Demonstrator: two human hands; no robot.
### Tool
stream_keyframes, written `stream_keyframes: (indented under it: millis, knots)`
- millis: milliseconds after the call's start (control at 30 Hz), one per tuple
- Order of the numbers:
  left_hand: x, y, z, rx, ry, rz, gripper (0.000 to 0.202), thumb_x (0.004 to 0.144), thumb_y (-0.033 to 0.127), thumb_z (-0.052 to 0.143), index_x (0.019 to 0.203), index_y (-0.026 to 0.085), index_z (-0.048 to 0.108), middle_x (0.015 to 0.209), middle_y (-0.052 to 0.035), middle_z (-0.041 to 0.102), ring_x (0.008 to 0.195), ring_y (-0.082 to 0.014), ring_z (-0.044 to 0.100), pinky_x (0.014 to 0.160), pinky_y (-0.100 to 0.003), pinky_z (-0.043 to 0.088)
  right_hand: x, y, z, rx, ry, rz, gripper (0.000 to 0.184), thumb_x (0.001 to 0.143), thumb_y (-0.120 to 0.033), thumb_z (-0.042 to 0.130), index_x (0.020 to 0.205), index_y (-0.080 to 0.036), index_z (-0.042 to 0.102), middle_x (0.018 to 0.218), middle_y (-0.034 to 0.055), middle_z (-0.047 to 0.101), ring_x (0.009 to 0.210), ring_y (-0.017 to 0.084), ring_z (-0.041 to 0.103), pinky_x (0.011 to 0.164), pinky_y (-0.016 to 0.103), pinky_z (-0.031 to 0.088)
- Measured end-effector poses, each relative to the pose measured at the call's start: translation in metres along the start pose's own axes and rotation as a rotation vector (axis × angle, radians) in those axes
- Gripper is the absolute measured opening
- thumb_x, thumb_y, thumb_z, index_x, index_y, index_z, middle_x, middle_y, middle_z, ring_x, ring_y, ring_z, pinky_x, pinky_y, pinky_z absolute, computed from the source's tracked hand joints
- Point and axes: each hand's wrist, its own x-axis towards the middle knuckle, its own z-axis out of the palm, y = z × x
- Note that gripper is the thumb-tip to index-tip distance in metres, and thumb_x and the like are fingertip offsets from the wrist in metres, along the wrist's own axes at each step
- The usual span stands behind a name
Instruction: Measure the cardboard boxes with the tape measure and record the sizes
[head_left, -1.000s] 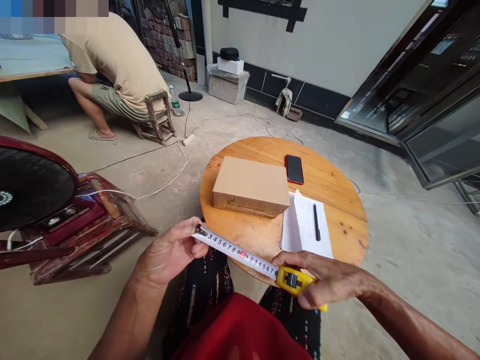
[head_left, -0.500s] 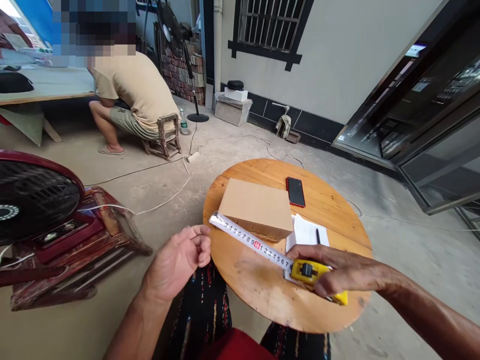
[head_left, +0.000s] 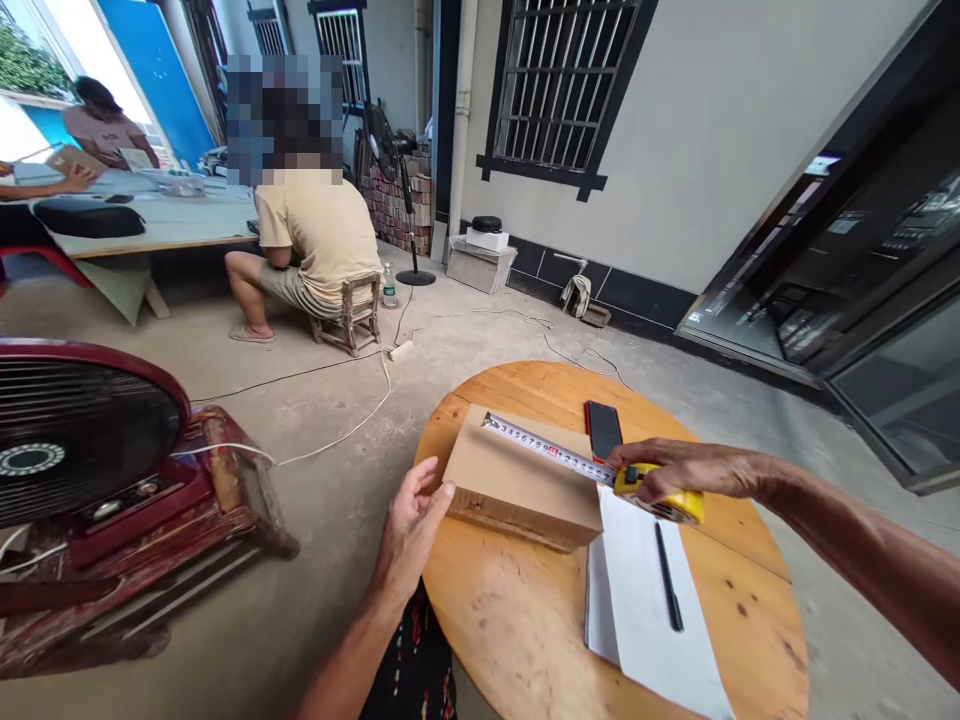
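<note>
A yellow tape measure (head_left: 679,503) is gripped in my right hand (head_left: 705,468), with its white blade (head_left: 525,440) pulled out to the left. The blade stretches over the top of a brown cardboard box (head_left: 517,485); whether it rests on the cardboard I cannot tell. My left hand (head_left: 409,520) is at the box's near left corner, thumb and fingers apart and holding nothing. Its thumb tip is close to the corner, perhaps touching. Right of the box lie sheets of white paper (head_left: 637,610) with a black pen (head_left: 667,575) on top.
Everything stands on a round wooden table (head_left: 510,620). A phone (head_left: 604,430) lies behind the tape measure. To the left, a dark red fan (head_left: 90,450) sits on a wooden chair. Further back, a person (head_left: 319,220) sits at a long table (head_left: 195,215). Cables (head_left: 360,425) cross the floor.
My right hand has raised the tape measure from the box's front side to over its top. My left hand has moved right, to the box corner. The camera view has shifted, and more paper shows.
</note>
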Motion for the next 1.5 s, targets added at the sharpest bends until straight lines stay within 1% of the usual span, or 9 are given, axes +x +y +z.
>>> stream_keyframes:
  millis: [233, 367, 500, 600, 800, 900, 1100, 1300, 1500]
  knots:
    - [0.02, 0.013, 0.013, 0.034, -0.104, -0.008, 0.07, 0.081, 0.05, 0.065, 0.139, 0.015, 0.049, 0.135, -0.0157, 0.059, 0.115, -0.0281, 0.063, 0.097, -0.037, 0.05, 0.017, 0.016, -0.005, 0.203, 0.113, -0.011, 0.049, 0.073, -0.043, 0.068, 0.117, -0.023, 0.065, 0.111, 0.005, 0.065, 0.097, 0.025, 0.061, 0.076, 0.029, 0.049]
    - [0.015, 0.021, 0.017, 0.128, -0.233, 0.015, 0.065, 0.084, 0.049, 0.057, 0.138, 0.013, 0.051, 0.132, -0.0139, 0.063, 0.119, -0.03, 0.061, 0.1, -0.039, 0.049, 0.024, 0.043, 0.013, 0.505, 0.205, -0.175, 0.041, 0.077, -0.04, 0.066, 0.112, -0.02, 0.061, 0.093, 0.004, 0.065, 0.076, 0.018, 0.061, 0.063, 0.026, 0.048]
    - [-0.009, 0.005, 0.008, 0.254, -0.111, 0.112, 0.066, 0.085, 0.049, 0.054, 0.141, 0.014, 0.048, 0.139, -0.0123, 0.058, 0.129, -0.0301, 0.054, 0.105, -0.039, 0.046, 0.031, 0.05, 0.039, 0.856, 0.25, -0.296, 0.04, 0.075, -0.04, 0.065, 0.11, -0.021, 0.055, 0.086, 0.0035, 0.066, 0.071, 0.019, 0.066, 0.06, 0.029, 0.051]
    - [-0.023, -0.014, -0.006, 0.263, -0.111, 0.194, 0.066, 0.087, 0.044, 0.055, 0.146, 0.019, 0.042, 0.147, -0.01, 0.05, 0.133, -0.0282, 0.05, 0.107, -0.037, 0.044, 0.024, 0.043, 0.052, 0.962, 0.255, -0.377, 0.042, 0.075, -0.042, 0.066, 0.109, -0.022, 0.052, 0.087, 0.0056, 0.069, 0.075, 0.023, 0.07, 0.062, 0.031, 0.052]
    - [-0.033, -0.045, -0.028, 0.376, -0.026, 0.379, 0.048, 0.086, 0.033, 0.058, 0.133, 0.023, 0.056, 0.141, -0.0073, 0.057, 0.132, -0.0263, 0.051, 0.113, -0.04, 0.039, -0.011, 0.041, 0.079, 1.022, 0.171, -0.433, 0.051, 0.074, -0.043, 0.07, 0.118, -0.024, 0.052, 0.1, 0.009, 0.069, 0.089, 0.026, 0.07, 0.069, 0.035, 0.053]
    - [-0.039, -0.049, -0.033, 0.368, -0.012, 0.375, 0.049, 0.086, 0.034, 0.059, 0.134, 0.024, 0.055, 0.141, -0.0081, 0.057, 0.13, -0.027, 0.053, 0.113, -0.043, 0.039, -0.027, 0.053, 0.095, 1.071, 0.171, -0.402, 0.056, 0.072, -0.044, 0.072, 0.121, -0.026, 0.052, 0.103, 0.0096, 0.069, 0.096, 0.029, 0.069, 0.073, 0.036, 0.053]
    - [-0.05, -0.015, -0.023, 0.099, -0.114, 0.275, 0.068, 0.088, 0.051, 0.055, 0.148, 0.023, 0.037, 0.151, -0.0094, 0.045, 0.139, -0.0307, 0.041, 0.113, -0.042, 0.037, -0.038, 0.058, 0.104, 1.083, 0.251, -0.363, 0.058, 0.07, -0.046, 0.073, 0.121, -0.027, 0.054, 0.103, 0.0093, 0.068, 0.088, 0.026, 0.07, 0.071, 0.037, 0.055]
    - [-0.051, 0.002, -0.006, 0.161, -0.077, 0.138, 0.066, 0.092, 0.057, 0.046, 0.147, 0.021, 0.039, 0.149, -0.0094, 0.047, 0.135, -0.0293, 0.046, 0.106, -0.038, 0.043, -0.03, 0.03, 0.119, 0.986, 0.22, -0.333, 0.056, 0.066, -0.047, 0.076, 0.114, -0.023, 0.06, 0.092, 0.0057, 0.067, 0.076, 0.021, 0.067, 0.065, 0.031, 0.053]
    - [-0.045, 0.004, -0.002, 0.172, -0.056, 0.148, 0.064, 0.093, 0.055, 0.045, 0.145, 0.018, 0.042, 0.139, -0.0107, 0.058, 0.126, -0.0279, 0.055, 0.1, -0.035, 0.047, -0.043, 0.02, 0.087, 0.665, 0.139, -0.14, 0.051, 0.071, -0.041, 0.07, 0.117, -0.02, 0.062, 0.095, 0.0066, 0.066, 0.081, 0.022, 0.065, 0.068, 0.031, 0.051]
